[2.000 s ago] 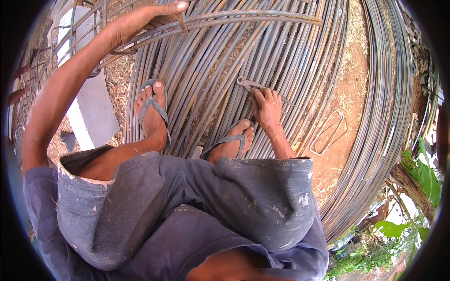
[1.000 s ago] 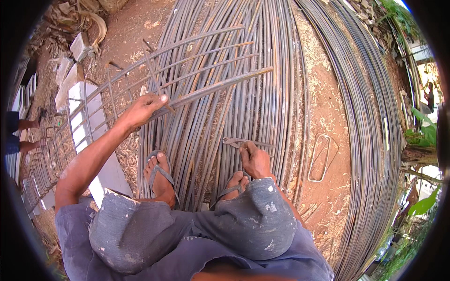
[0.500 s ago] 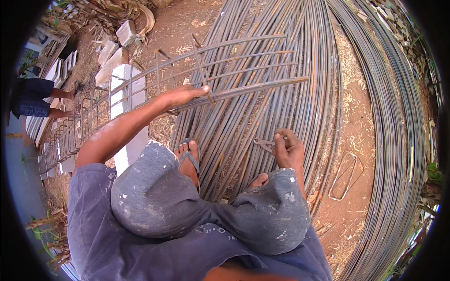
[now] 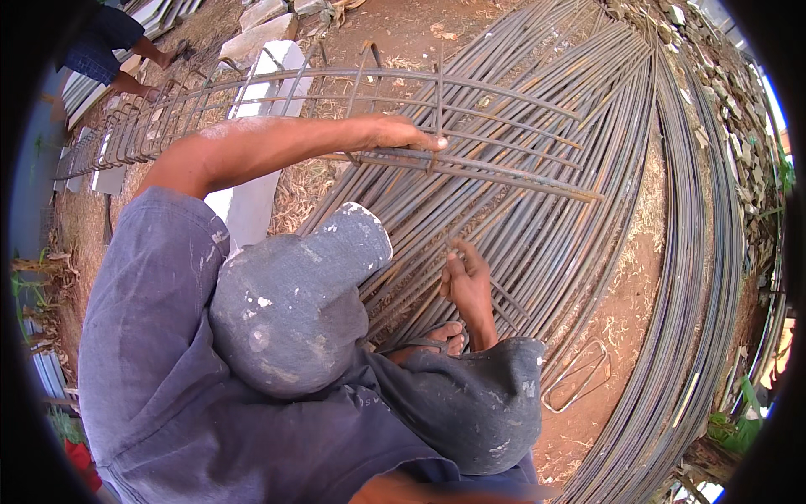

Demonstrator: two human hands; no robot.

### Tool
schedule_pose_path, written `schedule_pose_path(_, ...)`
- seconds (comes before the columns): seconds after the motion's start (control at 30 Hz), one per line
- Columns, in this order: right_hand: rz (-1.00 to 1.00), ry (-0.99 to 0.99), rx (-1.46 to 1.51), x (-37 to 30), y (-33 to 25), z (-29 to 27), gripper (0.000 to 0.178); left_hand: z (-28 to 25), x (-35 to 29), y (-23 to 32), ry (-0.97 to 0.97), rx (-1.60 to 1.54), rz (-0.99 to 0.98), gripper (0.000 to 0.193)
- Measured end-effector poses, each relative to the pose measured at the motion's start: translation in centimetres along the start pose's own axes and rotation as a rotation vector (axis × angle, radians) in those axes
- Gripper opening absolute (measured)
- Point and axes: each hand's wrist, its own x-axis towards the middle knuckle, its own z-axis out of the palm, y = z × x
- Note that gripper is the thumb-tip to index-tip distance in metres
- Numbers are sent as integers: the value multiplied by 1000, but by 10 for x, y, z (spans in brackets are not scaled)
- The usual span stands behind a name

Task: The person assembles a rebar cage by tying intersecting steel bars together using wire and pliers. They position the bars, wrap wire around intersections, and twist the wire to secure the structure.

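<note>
A long rebar cage (image 4: 512, 179) with stirrups spaced along it lies across the view, propped over white blocks. My left hand (image 4: 403, 133) is wrapped over its near lower bars, thumb beside a stirrup close to the cage's right end. Below that end, above the loose rebar, my right hand (image 4: 468, 281) is closed, fingertips pinched together. Pincers (image 4: 509, 297) are in it, mostly hidden; what looks like a dark handle sticks out to the right. Whether the fingertips also pinch a wire is too small to tell.
Under the cage and my feet spreads a pile of rusty rebar (image 4: 579, 151). More long bars (image 4: 684, 252) curve along the right. A bent stirrup (image 4: 577, 378) lies on the soil. A white block (image 4: 260, 189) supports the cage. Another person's legs (image 4: 105, 59) show at far left.
The view has shifted. My right hand has turned and come nearer the cage; the pincers' jaws, visible before, are hidden now. My left hand still holds the cage at the same stirrup.
</note>
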Motion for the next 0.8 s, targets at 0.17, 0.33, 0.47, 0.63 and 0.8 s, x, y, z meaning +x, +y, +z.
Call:
schedule_pose_path(0.17,190,9,410,31,-29,2,35,-3,-9,14,56,-152,-60,66)
schedule_pose_path(0.33,122,-129,652,77,-43,14,46,-14,-31,50,115,-226,-83,51)
schedule_pose_path(0.47,26,-9,657,82,-78,45,37,-13,-32,41,149,-193,-74,44)
schedule_pose_path(0.63,-98,-177,698,109,-64,36,44,-6,-21,21,263,-88,49,43)
schedule_pose_path(0.8,-186,-171,706,130,-60,34,38,12,-21,11,509,-62,230,49)
